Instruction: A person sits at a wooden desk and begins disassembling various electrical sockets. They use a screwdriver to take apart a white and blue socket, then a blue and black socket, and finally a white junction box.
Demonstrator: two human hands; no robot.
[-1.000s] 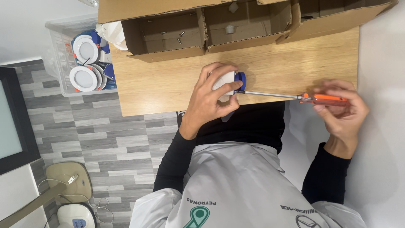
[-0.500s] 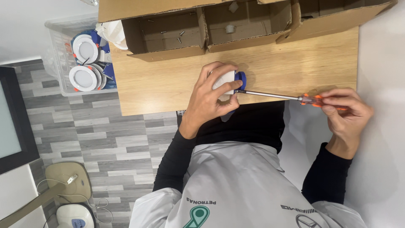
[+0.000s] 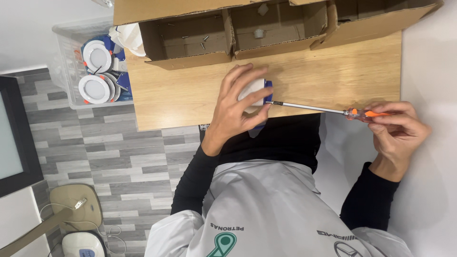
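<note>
Close to the body, at the near edge of the wooden table (image 3: 333,76), the left hand (image 3: 238,112) is wrapped around a small round white-and-blue light fitting (image 3: 254,88), fingers curled over its top and thumb underneath. The right hand (image 3: 397,131) pinches the orange handle of a long screwdriver (image 3: 309,107) between its fingertips, out past the table's corner. The tip meets the blue side of the fitting just beside the left thumb. That is where I judge the main risk to be: the shaft is long and held only at its far end, so a small wobble could make the tip skip off the screw and jab the thumb or scratch the housing. Whether the tip sits squarely in a screw head cannot be told. The fitting is also at the very edge, so a loosened screw could drop to the tiled floor. Further back stand open cardboard boxes: the left box (image 3: 190,59) holds a few loose screws (image 3: 203,43), the middle box (image 3: 281,47) one small grey part (image 3: 258,33), and the right box (image 3: 381,24) shows nothing I can make out. Off to the left, beyond the table, a clear plastic bin (image 3: 64,57) holds several round white lights (image 3: 94,89).
</note>
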